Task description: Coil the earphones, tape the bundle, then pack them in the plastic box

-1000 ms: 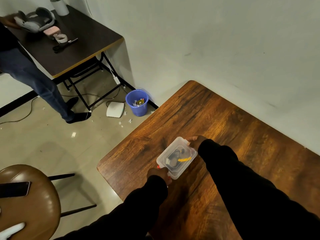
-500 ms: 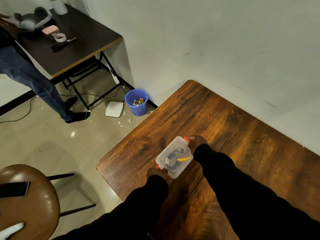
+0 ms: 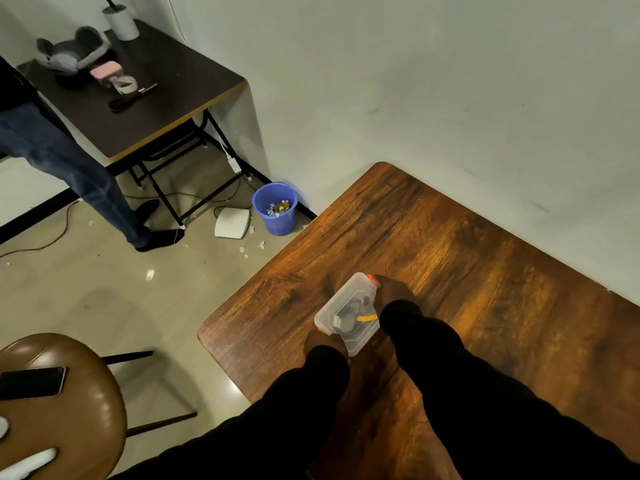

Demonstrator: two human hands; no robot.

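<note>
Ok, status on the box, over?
Both hands, left and right, grip the plastic box ends. Lid on, taped earphones inside. Table around it unobstructed.

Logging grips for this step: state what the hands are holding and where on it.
Both hold the plastic box: the left hand at its near end, the right hand at its far end by the orange latch.

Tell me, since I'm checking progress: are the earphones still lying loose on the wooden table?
No, the earphones sit inside the plastic box, which both hands hold at its ends.
</note>
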